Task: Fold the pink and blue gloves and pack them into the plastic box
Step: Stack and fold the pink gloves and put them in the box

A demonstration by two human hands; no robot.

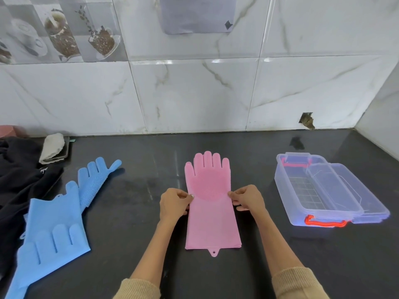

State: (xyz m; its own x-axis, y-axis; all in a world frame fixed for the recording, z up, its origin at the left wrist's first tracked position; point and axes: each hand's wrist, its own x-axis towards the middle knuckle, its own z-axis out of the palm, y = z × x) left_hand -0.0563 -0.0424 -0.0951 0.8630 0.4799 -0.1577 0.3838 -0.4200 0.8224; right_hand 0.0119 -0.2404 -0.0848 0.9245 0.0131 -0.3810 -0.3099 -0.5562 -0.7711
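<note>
A pink glove [210, 221] lies flat on the dark counter, fingers pointing at the wall, bristled palm up. My left hand [173, 202] pinches its left edge at mid-length. My right hand [248, 198] pinches the right edge at the same height. Two blue gloves lie at the left: one blue glove [95, 180] stretches diagonally toward the wall, the other blue glove [51, 231] overlaps it nearer to me. A clear plastic box [302, 190] with red handles stands open at the right, its lid [362, 190] leaning on its right side.
Dark clothing [19, 178] is heaped at the far left, with a rolled grey cloth on a phone [55, 151] behind it. The tiled wall [194, 93] bounds the counter at the back and at the right.
</note>
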